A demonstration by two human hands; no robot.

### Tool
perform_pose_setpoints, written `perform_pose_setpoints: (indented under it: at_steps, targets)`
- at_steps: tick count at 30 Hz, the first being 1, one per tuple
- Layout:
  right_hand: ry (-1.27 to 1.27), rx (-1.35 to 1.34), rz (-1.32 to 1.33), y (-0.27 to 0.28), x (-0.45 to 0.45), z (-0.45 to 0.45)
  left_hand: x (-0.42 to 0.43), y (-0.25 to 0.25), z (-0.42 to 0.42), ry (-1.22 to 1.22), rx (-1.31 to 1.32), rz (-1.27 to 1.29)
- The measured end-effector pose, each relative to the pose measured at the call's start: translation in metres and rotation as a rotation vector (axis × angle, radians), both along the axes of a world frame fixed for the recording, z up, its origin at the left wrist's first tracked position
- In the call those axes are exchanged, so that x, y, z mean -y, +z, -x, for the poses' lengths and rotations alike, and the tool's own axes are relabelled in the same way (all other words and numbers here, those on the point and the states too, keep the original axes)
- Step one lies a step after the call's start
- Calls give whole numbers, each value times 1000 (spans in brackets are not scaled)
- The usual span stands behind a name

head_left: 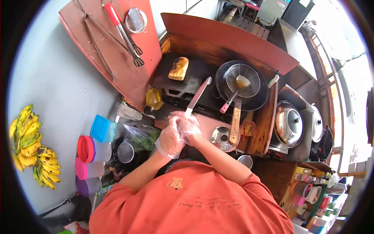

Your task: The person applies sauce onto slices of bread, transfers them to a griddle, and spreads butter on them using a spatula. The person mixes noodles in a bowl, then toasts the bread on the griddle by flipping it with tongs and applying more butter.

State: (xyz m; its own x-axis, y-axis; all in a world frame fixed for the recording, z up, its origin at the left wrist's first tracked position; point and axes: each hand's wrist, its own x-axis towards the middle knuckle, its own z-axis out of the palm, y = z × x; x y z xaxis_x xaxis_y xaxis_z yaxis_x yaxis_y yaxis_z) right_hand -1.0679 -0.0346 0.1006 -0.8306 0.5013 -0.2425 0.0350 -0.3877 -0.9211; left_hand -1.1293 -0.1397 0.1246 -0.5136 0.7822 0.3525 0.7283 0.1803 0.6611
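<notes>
In clear plastic gloves, my right hand (189,125) is closed around the pale handle of a knife (199,95), whose blade points away from me over the stove's front. My left hand (170,135) presses against the right one with bent fingers; whatever it grips is hidden. Beyond the blade, a browned block of bread (179,68) rests on a black flat griddle (165,80). To the right, a wok (223,91) holds a wire strainer (253,74) and a ladle (230,102) with a pink handle end.
A metal lid (221,137) and a small tub (247,127) lie right of my hands. Wooden boards (230,37) wall the stove. Tongs (124,35) hang upper left. A bag of greens (140,136), lidded containers (102,150) and bananas (29,134) are left; a lidded pot (288,123) stands right.
</notes>
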Motion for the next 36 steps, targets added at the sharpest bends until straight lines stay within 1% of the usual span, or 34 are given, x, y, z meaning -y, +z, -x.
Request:
perform_pose_setpoints:
  at_steps: [1,2,3,4,6,8,9,10,11,12,13,14,15,16,17,18,19,20,22,23,24,26,27,29,30,32,34,36]
  targets:
    - [-10,43,-197,-16,-4,18,-2,-2,17,-29,-21,-9]
    - [-21,84,-394,-16,-7,35,-3,0,31,-29,-12,-9]
    - [-108,20,305,-12,-9,49,-5,3,46,-38,65,81]
    - [-111,27,304,-16,-8,60,-8,4,60,-48,142,169]
    - [-121,-153,360,-31,-8,77,-18,-24,99,-73,190,179]
    - [-26,-56,45,-60,-14,91,-24,-48,136,-432,153,47]
    - [-15,17,-31,-64,-11,93,-24,-48,141,-382,478,15]
    - [-6,91,-105,-68,-9,96,-25,-71,159,-369,378,79]
    - [34,178,-117,-39,-7,91,-26,-75,171,-359,671,137]
    - [22,183,-115,-51,-9,91,-28,-79,181,-344,963,198]
    - [-8,337,-237,-71,-11,90,-33,-98,192,-247,1242,151]
    - [-39,492,-356,-83,-14,88,-35,-98,204,-209,1250,146]
    - [5,518,-291,-61,-16,81,-44,-112,217,-99,1166,157]
    - [-7,524,-285,-61,-19,72,-53,-135,231,9,1079,166]
    - [28,510,-143,-63,-21,63,-60,-152,246,50,1056,222]
    - [65,492,-4,-66,-22,54,-67,-159,254,92,1032,275]
    - [-52,462,169,-76,-16,45,-72,-167,255,97,720,353]
    - [-60,464,170,-79,-17,38,-76,-169,254,88,721,355]
    - [-85,554,241,-84,-20,23,-83,-171,252,7,887,551]
    - [-118,534,269,-70,-17,16,-83,-159,247,-6,1083,516]
    - [-119,534,272,-72,-16,9,-84,-152,241,-26,1008,541]
    - [-138,537,299,-80,-16,-6,-87,-165,241,-62,1165,530]
    - [-166,531,331,-83,-15,-13,-87,-163,240,-61,1165,532]
    - [-202,508,358,-86,-12,-28,-84,-160,238,-244,1229,481]
    - [-238,485,381,-86,-11,-32,-82,-159,237,-244,1230,482]
    - [-265,501,396,-86,-10,-41,-78,-157,239,-62,1146,423]
    - [-298,500,451,-87,-9,-51,-68,-155,250,3,1129,372]
    - [-325,485,477,-101,-4,-62,-67,-165,262,132,907,315]
